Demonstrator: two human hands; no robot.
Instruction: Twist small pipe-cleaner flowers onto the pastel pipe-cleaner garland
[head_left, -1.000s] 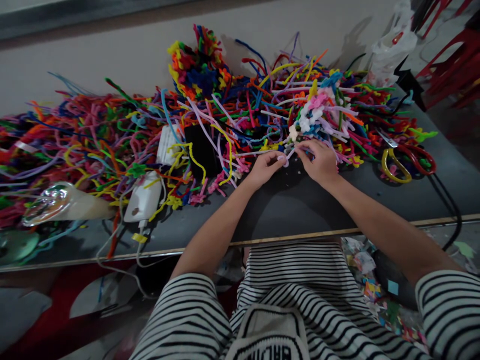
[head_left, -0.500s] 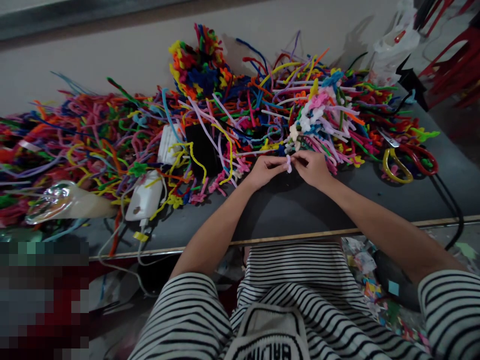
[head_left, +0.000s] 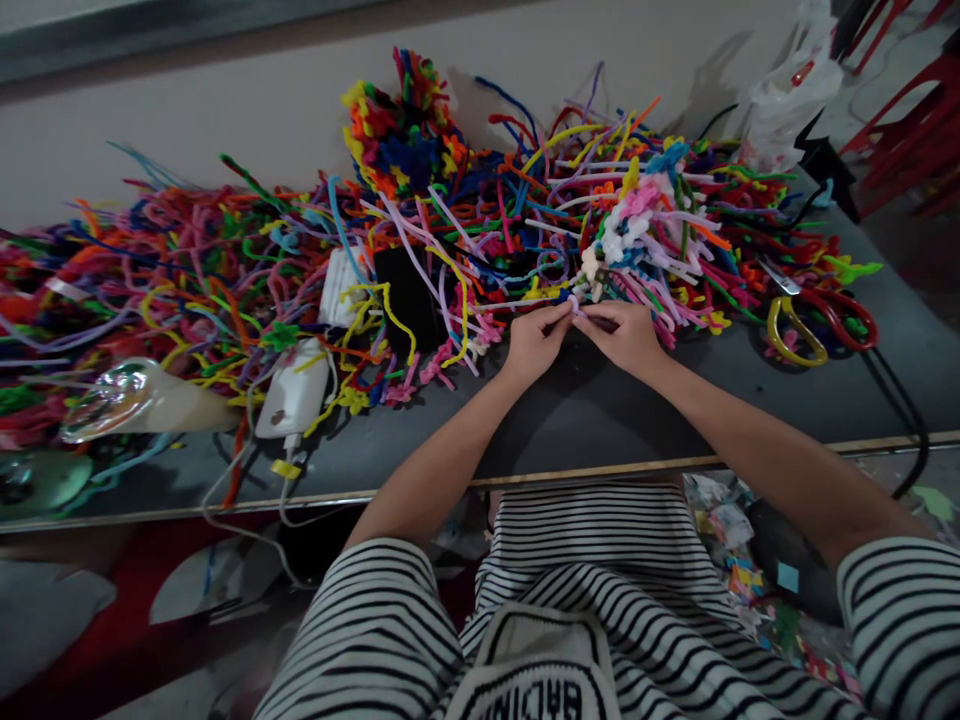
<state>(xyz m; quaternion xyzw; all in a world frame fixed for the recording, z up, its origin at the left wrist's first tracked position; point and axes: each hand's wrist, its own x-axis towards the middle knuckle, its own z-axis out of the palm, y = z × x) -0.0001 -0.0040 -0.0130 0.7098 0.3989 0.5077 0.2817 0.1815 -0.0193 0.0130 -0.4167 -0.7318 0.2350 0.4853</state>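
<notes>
Between the fingertips of both hands is a small bent piece of pale lilac pipe cleaner (head_left: 574, 303). My left hand (head_left: 538, 338) pinches it from the left, and my right hand (head_left: 619, 335) pinches it from the right, their fingertips nearly meeting. Most of the piece is covered by the fingers. Just beyond the hands lies a bundle of pipe-cleaner flowers (head_left: 626, 232) in white, pink and blue, with stems spreading to the right. Both hands are just above the dark tabletop (head_left: 585, 425), close to the edge of the pile.
A long heap of coloured pipe cleaners (head_left: 202, 260) runs along the wall. Scissors (head_left: 796, 325) with yellow and red handles lie at right. On the left are a white corded device (head_left: 294, 392) and a clear plastic bag (head_left: 124, 400). Red chairs (head_left: 911, 125) stand beyond the table.
My fingertips have drawn closer together and up slightly around the lilac pipe cleaner, which shows less now. My left wrist has shifted a little to the right.
</notes>
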